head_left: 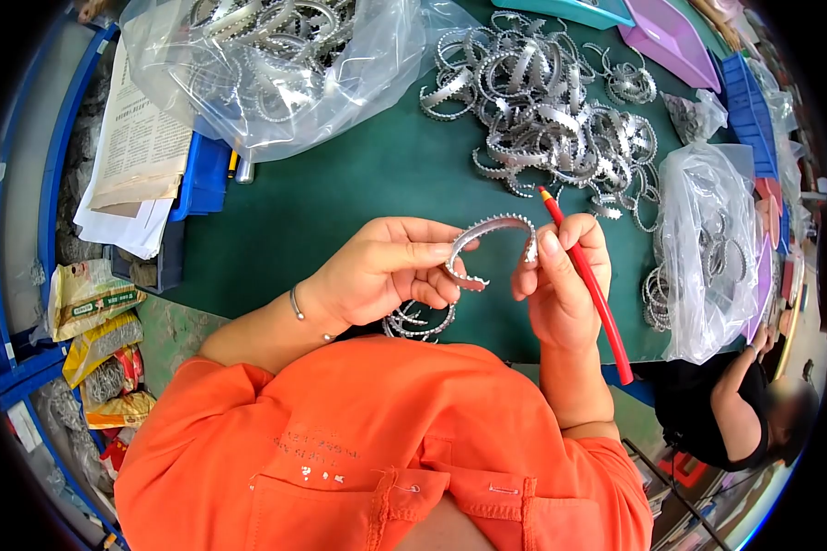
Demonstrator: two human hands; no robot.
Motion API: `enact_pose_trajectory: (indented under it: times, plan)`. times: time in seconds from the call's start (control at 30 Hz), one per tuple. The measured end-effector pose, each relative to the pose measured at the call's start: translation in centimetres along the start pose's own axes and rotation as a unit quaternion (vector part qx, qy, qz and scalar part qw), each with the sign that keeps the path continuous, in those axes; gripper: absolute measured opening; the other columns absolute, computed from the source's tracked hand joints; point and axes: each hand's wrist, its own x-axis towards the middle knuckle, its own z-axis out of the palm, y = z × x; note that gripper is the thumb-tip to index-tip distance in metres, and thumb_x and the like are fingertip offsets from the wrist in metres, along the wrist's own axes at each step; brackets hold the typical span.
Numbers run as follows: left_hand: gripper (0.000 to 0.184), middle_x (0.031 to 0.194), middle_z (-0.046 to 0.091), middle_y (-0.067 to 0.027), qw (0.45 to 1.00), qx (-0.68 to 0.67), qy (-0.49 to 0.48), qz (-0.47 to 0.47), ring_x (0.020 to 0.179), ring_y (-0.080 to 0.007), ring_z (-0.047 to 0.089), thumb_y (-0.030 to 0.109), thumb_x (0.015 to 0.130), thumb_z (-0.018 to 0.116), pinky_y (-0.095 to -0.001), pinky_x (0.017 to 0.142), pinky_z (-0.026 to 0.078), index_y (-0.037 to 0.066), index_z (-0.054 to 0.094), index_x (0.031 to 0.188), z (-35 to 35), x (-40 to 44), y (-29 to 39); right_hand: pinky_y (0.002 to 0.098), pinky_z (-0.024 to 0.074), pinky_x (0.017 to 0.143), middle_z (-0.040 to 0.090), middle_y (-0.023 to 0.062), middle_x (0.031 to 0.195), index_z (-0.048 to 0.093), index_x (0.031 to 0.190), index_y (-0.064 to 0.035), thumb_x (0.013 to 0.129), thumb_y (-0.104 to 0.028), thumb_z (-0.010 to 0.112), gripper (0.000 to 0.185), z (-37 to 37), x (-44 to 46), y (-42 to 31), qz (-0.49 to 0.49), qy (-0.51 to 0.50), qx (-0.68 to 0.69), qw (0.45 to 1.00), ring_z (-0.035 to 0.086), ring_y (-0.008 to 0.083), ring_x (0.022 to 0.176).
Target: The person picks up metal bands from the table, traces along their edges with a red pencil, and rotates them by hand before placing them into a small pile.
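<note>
A curved silver cuff bracelet (495, 223) with toothed edges is held up between my two hands, its open side facing down. My left hand (390, 262) pinches one end between thumb and fingers. The other end sits at the thumb and fingertips of my right hand (568, 275). A red pencil (594, 300) also rests in my right hand, between thumb and index finger, its tip pointing up and away. Below my left hand, at the table's near edge, lies a small group of similar cuffs (419, 320), partly hidden by the hand and the orange shirt.
A large heap of silver cuffs (547, 106) covers the far side of the green table (340, 188). Clear plastic bags of cuffs stand far left (285, 101) and right (708, 248). Purple tray (671, 41), blue bin (752, 110) and papers (142, 138) lie around. Another person (717, 404) sits at right.
</note>
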Motion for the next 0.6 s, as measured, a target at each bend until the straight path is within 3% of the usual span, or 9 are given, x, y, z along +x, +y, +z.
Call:
enact_pose_trajectory:
  times: [0.07,0.2,0.27,0.33,0.4,0.47,0.5,0.57,0.6]
  plan:
    - [0.028,0.086,0.062,-0.0149,0.995,-0.076,-0.069,-0.015,0.073,-0.018,0.064,0.01,0.088,0.047,-0.0256,0.065,0.054,-0.008,0.05,0.109,-0.8,0.1,-0.2,0.0231,0.0441,0.044,0.055,0.0102,0.073,0.041,0.086,-0.0072,0.084,0.0,0.052,0.013,-0.2,0.1,0.2,-0.016,0.01,-0.035,0.999,0.052,0.0129,0.052]
    - [0.029,0.087,0.061,-0.0158,0.99,-0.109,-0.08,-0.035,0.072,-0.0183,0.064,0.01,0.088,0.047,-0.0247,0.064,0.054,-0.009,0.05,0.109,-0.7,0.0,0.0,0.0221,0.0408,0.046,0.055,0.0103,0.077,0.041,0.088,-0.0058,0.086,-0.003,0.051,0.011,-0.3,0.3,0.4,-0.073,0.024,-0.073,0.994,0.051,0.012,0.056]
    - [0.033,0.081,0.06,-0.0122,0.993,-0.096,-0.031,-0.056,0.06,-0.0152,0.059,0.011,0.086,0.049,-0.0238,0.055,0.05,-0.009,0.049,0.112,-0.3,0.0,0.1,0.0223,0.0424,0.049,0.055,0.0116,0.083,0.04,0.089,-0.0056,0.086,-0.005,0.051,0.011,0.1,0.3,0.3,-0.07,0.04,-0.132,0.988,0.051,0.0114,0.058]
    - [0.032,0.082,0.06,-0.0118,1.0,0.01,-0.022,0.002,0.063,-0.0149,0.059,0.008,0.084,0.053,-0.0236,0.058,0.05,-0.006,0.05,0.113,-0.2,0.1,-0.3,0.0212,0.0448,0.053,0.056,0.0125,0.088,0.042,0.09,-0.0041,0.084,-0.004,0.055,0.014,-0.1,0.1,-0.2,-0.009,-0.014,-0.118,0.993,0.053,0.0103,0.066]
    - [0.027,0.089,0.056,-0.0074,0.971,0.207,0.035,0.116,0.079,-0.0126,0.056,-0.004,0.078,0.057,-0.0222,0.068,0.047,-0.002,0.058,0.105,1.0,-0.1,-0.5,0.0206,0.0462,0.057,0.056,0.012,0.09,0.043,0.089,-0.0036,0.079,0.003,0.059,0.02,-0.1,0.0,-0.8,0.014,-0.033,-0.19,0.981,0.054,0.0098,0.069]
    - [0.025,0.092,0.052,-0.0053,0.873,0.432,0.033,0.224,0.081,-0.0121,0.054,-0.009,0.076,0.057,-0.0219,0.07,0.045,-0.002,0.061,0.099,0.8,-0.3,-0.3,0.0229,0.048,0.066,0.059,0.0111,0.085,0.045,0.085,-0.0033,0.074,0.009,0.062,0.024,-0.1,-0.2,-1.0,0.012,-0.037,-0.209,0.977,0.057,0.0118,0.074]
    - [0.024,0.088,0.055,-0.0023,0.856,0.44,0.04,0.268,0.077,-0.0101,0.05,-0.005,0.072,0.061,-0.0213,0.065,0.041,0.004,0.065,0.094,0.6,-0.2,-0.6,0.0239,0.0481,0.066,0.06,0.011,0.083,0.046,0.083,-0.0028,0.073,0.009,0.063,0.023,-0.6,-0.4,-1.3,0.012,-0.085,-0.233,0.969,0.058,0.0127,0.075]
    - [0.025,0.094,0.054,-0.004,0.86,0.426,0.011,0.28,0.081,-0.0104,0.052,-0.006,0.073,0.06,-0.0211,0.068,0.045,0.003,0.064,0.096,0.6,0.1,-0.8,0.027,0.0485,0.064,0.061,0.0108,0.078,0.048,0.078,-0.0022,0.071,0.007,0.065,0.02,-1.2,-0.9,-2.2,-0.009,-0.145,-0.312,0.939,0.059,0.0155,0.072]
    - [0.025,0.097,0.054,-0.0048,0.873,0.405,0.007,0.27,0.083,-0.0107,0.053,-0.007,0.074,0.06,-0.0211,0.069,0.046,0.003,0.063,0.096,0.9,0.0,-0.8,0.0265,0.0482,0.062,0.061,0.0106,0.077,0.049,0.078,-0.0027,0.071,0.007,0.065,0.02,-1.5,-1.0,-2.7,-0.089,-0.174,-0.377,0.905,0.059,0.0167,0.069]
